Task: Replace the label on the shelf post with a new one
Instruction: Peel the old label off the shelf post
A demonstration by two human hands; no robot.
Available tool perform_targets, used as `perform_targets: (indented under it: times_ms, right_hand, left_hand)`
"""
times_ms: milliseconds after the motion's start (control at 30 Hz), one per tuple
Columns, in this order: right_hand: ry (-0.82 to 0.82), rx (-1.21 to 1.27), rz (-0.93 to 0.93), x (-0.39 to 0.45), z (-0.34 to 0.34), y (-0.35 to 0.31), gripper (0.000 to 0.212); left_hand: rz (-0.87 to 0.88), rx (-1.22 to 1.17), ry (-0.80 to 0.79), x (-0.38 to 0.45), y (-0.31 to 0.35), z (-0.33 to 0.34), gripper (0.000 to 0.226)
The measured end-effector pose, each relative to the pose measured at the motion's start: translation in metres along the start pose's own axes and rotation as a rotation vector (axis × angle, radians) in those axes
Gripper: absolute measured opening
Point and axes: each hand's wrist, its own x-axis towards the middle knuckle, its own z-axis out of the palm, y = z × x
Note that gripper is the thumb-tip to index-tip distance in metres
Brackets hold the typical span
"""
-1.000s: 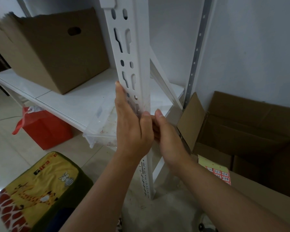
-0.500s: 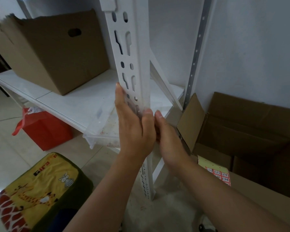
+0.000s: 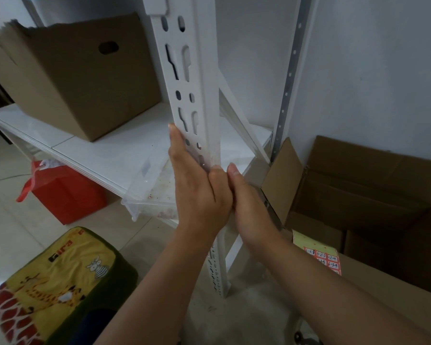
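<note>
- The left hand [image 3: 199,192] lies flat on the slotted face of the white shelf post [image 3: 199,78], fingers straight up and thumb at the post's front corner; it grips nothing.
- The right hand [image 3: 249,207] touches the left thumb behind that corner; its fingers are hidden, so I cannot tell its grip.
- No label is clearly visible on the post.
- A sheet of red labels [image 3: 322,257] lies on the edge of the open cardboard box [image 3: 373,185] to the right.
</note>
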Motion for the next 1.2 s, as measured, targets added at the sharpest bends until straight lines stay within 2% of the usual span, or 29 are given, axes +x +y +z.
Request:
perform_targets:
  times_ms: [200, 367, 700, 900, 1133, 1200]
  right_hand:
    - [-0.001, -0.001, 0.004, 0.0, 0.0, 0.0, 0.046]
    - [0.017, 0.034, -0.001, 0.0, 0.0, 0.0, 0.056]
    - [0.021, 0.028, 0.024, 0.001, -0.002, 0.003, 0.052]
    - [0.008, 0.056, 0.04, 0.002, -0.004, 0.005, 0.052]
    - [0.002, 0.02, -0.001, 0.004, -0.004, 0.006, 0.054]
    - [-0.011, 0.015, -0.017, 0.003, -0.004, 0.004, 0.053]
  left_hand:
    - [0.034, 0.01, 0.007, 0.005, 0.003, -0.005, 0.078]
    - [-0.014, 0.053, 0.029, 0.005, 0.008, -0.006, 0.076]
    - [-0.059, 0.159, 0.066, 0.002, 0.008, 0.002, 0.074]
    - [-0.101, 0.192, 0.082, 0.001, 0.011, 0.004, 0.081]
    - [0.009, 0.164, 0.0, -0.002, 0.002, -0.004, 0.083]
    - [0.009, 0.17, 0.021, -0.001, 0.001, -0.007, 0.084]
